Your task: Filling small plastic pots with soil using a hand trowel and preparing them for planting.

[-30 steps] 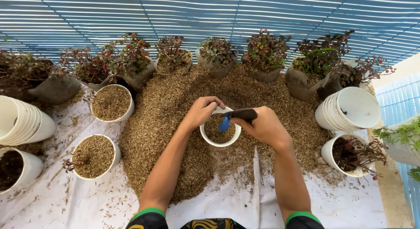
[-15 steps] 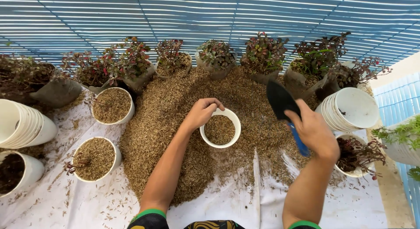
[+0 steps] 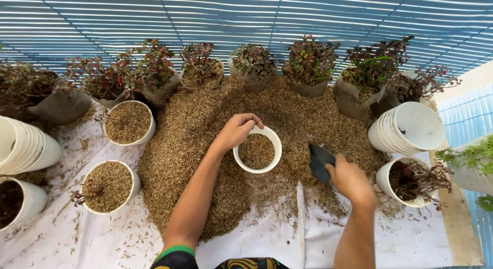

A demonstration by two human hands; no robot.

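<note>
Gripping the rim of the white pot (image 3: 257,150), the left hand (image 3: 237,130) steadied it, fingers pinching the edge, on the husk pile (image 3: 205,145); the right hand (image 3: 351,180), fingers wrapped tight, dug the dark trowel (image 3: 320,161) in beside it.

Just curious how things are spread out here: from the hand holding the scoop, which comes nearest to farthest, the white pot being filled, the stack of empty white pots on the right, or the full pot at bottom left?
1. White pot being filled, just left of the right hand.
2. Stack of empty white pots, up to its right, nearly as close.
3. Full pot, far left.
</note>
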